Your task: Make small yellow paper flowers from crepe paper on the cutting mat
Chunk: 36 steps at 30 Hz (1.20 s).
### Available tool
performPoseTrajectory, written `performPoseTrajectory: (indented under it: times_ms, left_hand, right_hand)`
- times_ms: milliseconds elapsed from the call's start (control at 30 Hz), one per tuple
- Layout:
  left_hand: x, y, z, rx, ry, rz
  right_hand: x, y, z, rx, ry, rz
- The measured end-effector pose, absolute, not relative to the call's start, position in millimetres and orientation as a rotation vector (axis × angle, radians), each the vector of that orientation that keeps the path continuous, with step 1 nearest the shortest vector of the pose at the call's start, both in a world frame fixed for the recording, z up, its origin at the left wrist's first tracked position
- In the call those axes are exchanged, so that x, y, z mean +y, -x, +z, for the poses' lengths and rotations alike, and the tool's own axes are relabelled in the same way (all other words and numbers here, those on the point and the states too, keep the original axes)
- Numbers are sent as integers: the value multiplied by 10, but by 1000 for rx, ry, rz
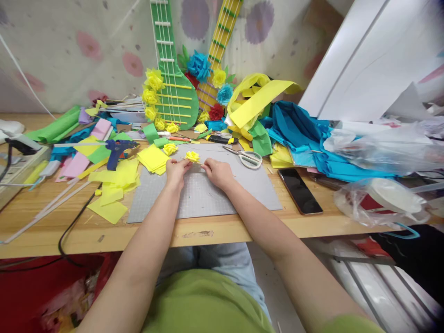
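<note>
1. We hold a small yellow paper flower point(192, 156) between our two hands, above the far half of the grey cutting mat point(208, 203).
2. Our left hand point(176, 172) is closed, its fingertips pinching a thin stick point(197, 162) at the flower's left side; we cannot tell whether they press on the petals too.
3. Our right hand point(218, 172) is also closed, thumb and fingers gripping the same stick to the right of the flower.
4. Just left of the flower, we see a second yellow flower point(169, 149) near the far edge of the mat, and beside it a stack of yellow paper squares point(153, 159).
5. Farther left, a blue glue gun point(118, 150) stands among paper scraps, with loose yellow sheets point(110, 210) on its near side.
6. To the right of our hands, scissors point(250, 159) with pale handles lie across the mat's far right part, their tips pointing left.
7. Right of the mat, we have a dark-screened phone point(300, 190) flat on the wooden table point(243, 231), with crumpled blue paper point(298, 127) beyond it.
8. On the far side, a green paper instrument point(177, 99) leans upright, yellow flowers down its left edge, and a yellow instrument point(222, 37) stands partly behind it.
</note>
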<state>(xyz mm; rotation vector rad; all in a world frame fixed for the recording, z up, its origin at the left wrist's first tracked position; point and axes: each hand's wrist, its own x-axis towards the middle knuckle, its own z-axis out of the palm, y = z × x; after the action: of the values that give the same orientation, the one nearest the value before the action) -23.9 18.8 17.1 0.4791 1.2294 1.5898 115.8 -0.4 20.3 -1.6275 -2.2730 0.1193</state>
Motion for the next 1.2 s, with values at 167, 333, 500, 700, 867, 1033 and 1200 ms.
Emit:
performPoseTrajectory:
  times_ms: [167,333,500,700,867,1033,1200]
  left_hand:
    - [154,227,182,1197,-501,1557]
    - [114,214,184,1189,-545,1515]
    - [105,206,184,1191,-530,1511]
    - [113,181,223,1234,-457,1531]
    - [123,152,234,1257,-458,1568]
    - [114,148,218,1173,-485,1588]
    - [117,148,210,1225,-565,1598]
  right_hand:
    - [9,-1165,196,-2243,1644,97]
    - [24,-1167,179,-2242,1649,94]
    - [20,-1154,175,-2263,1625,120]
    - [35,-1116,151,-2280,1563,159]
    - [49,-1114,155,-2321,1534,179]
    - [43,-1136,173,-2303,1612,172]
    - [51,-1152,171,-2324,1615,162]
